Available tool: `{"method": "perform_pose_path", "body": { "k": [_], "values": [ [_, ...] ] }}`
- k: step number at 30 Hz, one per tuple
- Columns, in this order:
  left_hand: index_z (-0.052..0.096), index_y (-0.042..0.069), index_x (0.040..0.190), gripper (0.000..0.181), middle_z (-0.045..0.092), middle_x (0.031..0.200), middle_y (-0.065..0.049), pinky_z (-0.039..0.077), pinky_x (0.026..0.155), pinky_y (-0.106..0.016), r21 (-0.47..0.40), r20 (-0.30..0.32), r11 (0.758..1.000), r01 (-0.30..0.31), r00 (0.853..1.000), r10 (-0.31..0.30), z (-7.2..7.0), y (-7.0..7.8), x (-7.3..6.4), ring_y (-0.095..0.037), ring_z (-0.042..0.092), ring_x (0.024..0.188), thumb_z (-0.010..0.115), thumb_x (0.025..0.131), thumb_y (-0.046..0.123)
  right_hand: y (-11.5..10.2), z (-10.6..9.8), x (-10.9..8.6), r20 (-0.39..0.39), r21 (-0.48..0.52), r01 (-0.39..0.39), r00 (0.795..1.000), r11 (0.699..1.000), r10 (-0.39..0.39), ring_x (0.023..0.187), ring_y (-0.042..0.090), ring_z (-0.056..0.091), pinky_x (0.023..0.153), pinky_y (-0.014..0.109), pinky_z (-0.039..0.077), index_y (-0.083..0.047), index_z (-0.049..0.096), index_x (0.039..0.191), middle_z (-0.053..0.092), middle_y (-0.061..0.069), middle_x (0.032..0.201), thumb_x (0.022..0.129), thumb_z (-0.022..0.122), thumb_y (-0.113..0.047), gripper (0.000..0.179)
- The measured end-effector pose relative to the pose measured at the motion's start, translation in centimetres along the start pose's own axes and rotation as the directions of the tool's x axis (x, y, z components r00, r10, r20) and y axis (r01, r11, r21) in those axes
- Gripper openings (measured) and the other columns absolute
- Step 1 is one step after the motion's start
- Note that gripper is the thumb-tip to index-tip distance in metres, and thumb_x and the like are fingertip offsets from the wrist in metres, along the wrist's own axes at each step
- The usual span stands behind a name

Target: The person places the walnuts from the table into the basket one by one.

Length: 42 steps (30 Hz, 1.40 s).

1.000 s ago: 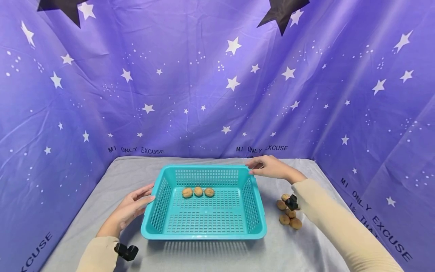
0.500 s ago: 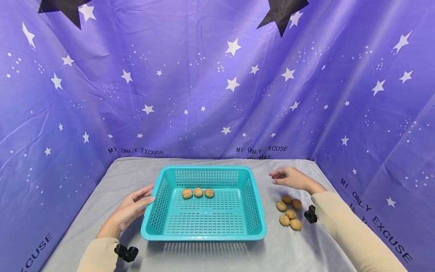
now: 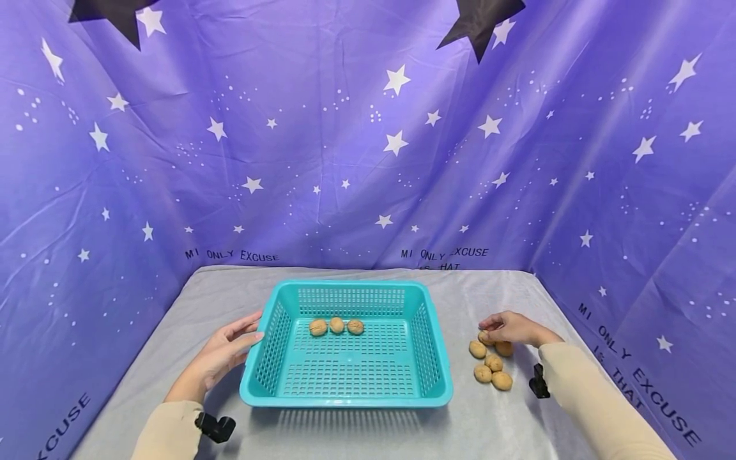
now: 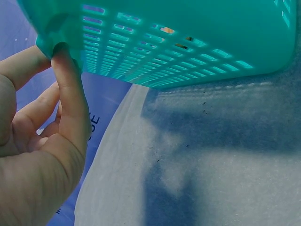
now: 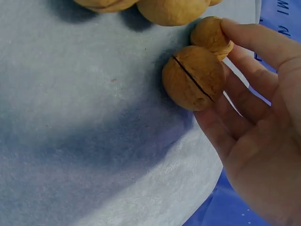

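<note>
In the head view my left hand pinches the left rim of a turquoise plastic basket. The left wrist view shows thumb and finger meeting on the rim of the same basket. Inside the basket a row of walnuts includes a middle walnut. To the right of it, my right hand is at the far end of a loose walnut group. The right wrist view has the right hand pinching a small walnut between thumb and finger, with a larger cracked walnut against the other fingers.
Several walnuts lie close together on the grey cloth, such as the nearest walnut. The grey cloth-covered table is bounded by a purple star-patterned curtain at the back and both sides.
My right hand has left the basket's far right corner and moved right and nearer, down to the walnuts. The left hand stays on the rim; the basket has not moved.
</note>
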<state>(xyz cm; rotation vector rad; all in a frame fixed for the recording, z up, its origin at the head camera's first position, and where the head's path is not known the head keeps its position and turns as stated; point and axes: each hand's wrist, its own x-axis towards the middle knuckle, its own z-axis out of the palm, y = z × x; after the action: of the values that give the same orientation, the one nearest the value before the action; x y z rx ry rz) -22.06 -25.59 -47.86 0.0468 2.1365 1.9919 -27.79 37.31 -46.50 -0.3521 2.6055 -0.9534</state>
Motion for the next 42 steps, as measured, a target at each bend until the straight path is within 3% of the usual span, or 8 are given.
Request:
{"method": "perform_pose_path", "body": {
  "k": [9,16,20,23,34,42],
  "values": [
    [0.034,0.008,0.157,0.072,0.045,0.146,-0.018,0.051,0.095,-0.042,-0.001,-0.005,1.0,0.014,1.0,-0.014,0.1,0.2,0.0,-0.016,0.061,0.114,0.07,0.096,0.022,-0.1,0.0,-0.3,-0.003,-0.026,-0.035,0.999,0.999,0.035,0.098,0.02,0.062,0.088,0.043,0.05,0.006,0.069,0.118,0.072,0.009,0.106,0.094,0.07,-0.017,0.033],
    [0.035,0.007,0.156,0.071,0.046,0.146,-0.019,0.052,0.094,-0.043,-0.008,-0.007,1.0,0.01,1.0,-0.01,0.1,0.2,0.0,-0.017,0.062,0.113,0.07,0.096,0.021,-1.0,-0.6,-0.3,-0.007,0.015,-0.018,1.0,1.0,0.018,0.09,0.02,0.065,0.08,0.038,0.053,0.009,0.066,0.121,0.072,0.01,0.102,0.095,0.069,-0.019,0.039],
    [0.034,0.008,0.156,0.071,0.045,0.147,-0.018,0.052,0.095,-0.043,-0.008,-0.004,1.0,0.012,1.0,-0.012,0.1,0.1,0.1,-0.017,0.061,0.113,0.07,0.096,0.021,-1.9,-1.3,-0.1,-0.022,0.013,0.012,1.0,1.0,-0.011,0.094,0.021,0.066,0.086,0.043,0.053,0.008,0.064,0.125,0.072,0.009,0.105,0.096,0.068,-0.024,0.044],
    [0.034,0.008,0.157,0.072,0.045,0.147,-0.018,0.051,0.095,-0.043,-0.012,-0.003,1.0,0.017,1.0,-0.017,0.1,0.1,0.1,-0.017,0.061,0.114,0.07,0.096,0.022,-3.0,-1.9,0.2,-0.031,-0.005,0.066,0.997,0.998,-0.066,0.1,0.023,0.065,0.091,0.046,0.052,0.007,0.063,0.127,0.072,0.011,0.109,0.097,0.067,-0.025,0.045],
    [0.035,0.007,0.156,0.072,0.047,0.145,-0.017,0.052,0.095,-0.042,-0.021,-0.014,1.0,0.019,1.0,-0.019,0.0,0.0,0.1,-0.016,0.061,0.113,0.071,0.095,0.022,-9.3,-4.4,1.1,-0.046,-0.005,0.208,0.977,0.978,-0.208,0.1,0.023,0.067,0.088,0.043,0.054,0.0,0.065,0.13,0.072,0.01,0.113,0.098,0.068,-0.025,0.04],
    [0.035,0.008,0.156,0.071,0.046,0.145,-0.017,0.052,0.095,-0.041,-0.013,-0.008,1.0,0.015,1.0,-0.015,0.0,0.0,0.0,-0.016,0.06,0.114,0.071,0.096,0.022,-13.0,-4.1,2.4,-0.039,-0.055,0.246,0.968,0.968,-0.249,0.101,0.019,0.067,0.088,0.043,0.054,-0.01,0.068,0.129,0.072,0.004,0.114,0.097,0.07,-0.032,0.039]
  ]
}}
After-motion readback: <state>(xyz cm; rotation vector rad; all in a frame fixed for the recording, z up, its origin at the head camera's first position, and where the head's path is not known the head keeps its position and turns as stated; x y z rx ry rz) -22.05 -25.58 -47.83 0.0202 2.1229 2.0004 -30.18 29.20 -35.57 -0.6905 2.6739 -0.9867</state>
